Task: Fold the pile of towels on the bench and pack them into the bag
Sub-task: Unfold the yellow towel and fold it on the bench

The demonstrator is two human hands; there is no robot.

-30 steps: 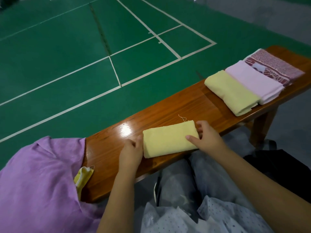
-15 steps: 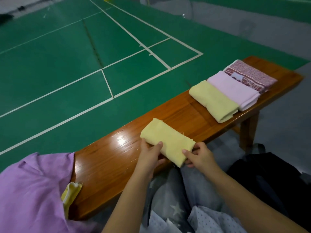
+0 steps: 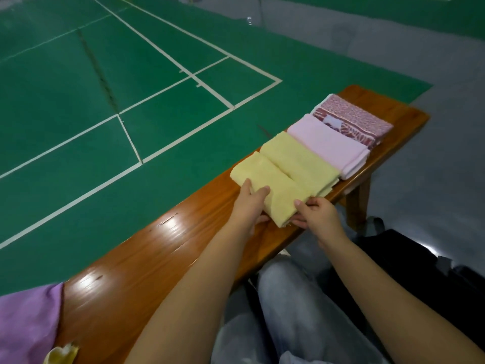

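Both hands pinching the near end of the folded towel point(image 3: 270, 186) on the bench point(image 3: 147, 261), left hand point(image 3: 249, 203) and right hand point(image 3: 316, 214), so I'd nudge it flush against the yellow one point(image 3: 301, 160), edges square, before letting go.
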